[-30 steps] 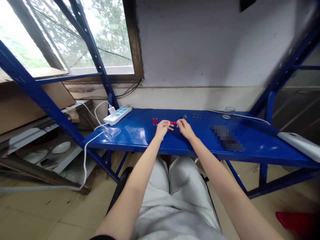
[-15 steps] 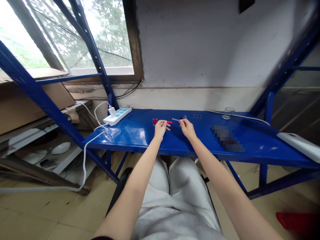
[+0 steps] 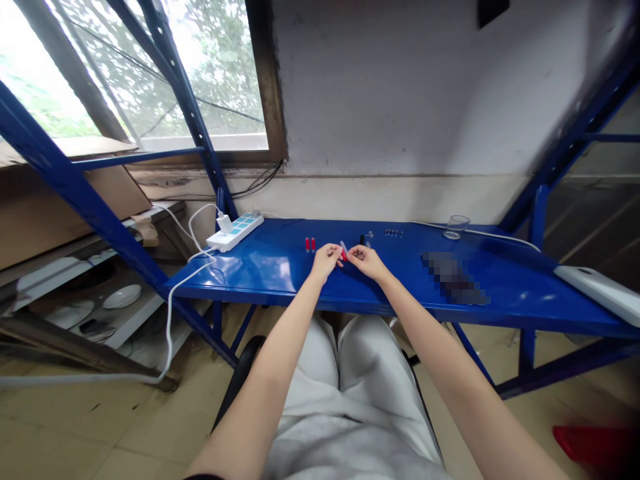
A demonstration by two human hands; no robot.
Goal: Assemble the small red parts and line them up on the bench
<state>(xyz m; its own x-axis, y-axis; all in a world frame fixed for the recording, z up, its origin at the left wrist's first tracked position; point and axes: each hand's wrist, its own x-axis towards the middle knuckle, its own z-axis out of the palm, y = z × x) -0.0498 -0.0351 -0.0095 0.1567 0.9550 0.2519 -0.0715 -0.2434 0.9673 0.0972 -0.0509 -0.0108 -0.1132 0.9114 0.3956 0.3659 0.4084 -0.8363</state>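
My left hand (image 3: 327,261) is closed on a small red stick-shaped piece (image 3: 343,256), gripped with the fingertips. Against it, my right hand (image 3: 367,262) pinches a slim clear tube (image 3: 343,246). Red piece and tube meet at a slant between both hands, just above the blue table (image 3: 270,267). Fingers cover part of each, so whether they are joined I cannot tell. Left of my hands stand two short red pieces (image 3: 311,245) side by side. A small black piece (image 3: 362,239) and a small clear piece (image 3: 370,234) lie just beyond my right hand.
Several tiny parts (image 3: 394,233) form rows farther back. A clear glass (image 3: 456,227) stands at the back right, with a pixelated dark object (image 3: 455,279) nearer me. The white power strip (image 3: 235,231) occupies the left end; a white object (image 3: 600,290) lies along the right edge.
My hands have come together. The right hand has moved left with the clear tube, which now meets the red piece; both have turned from lying level to a steep slant.
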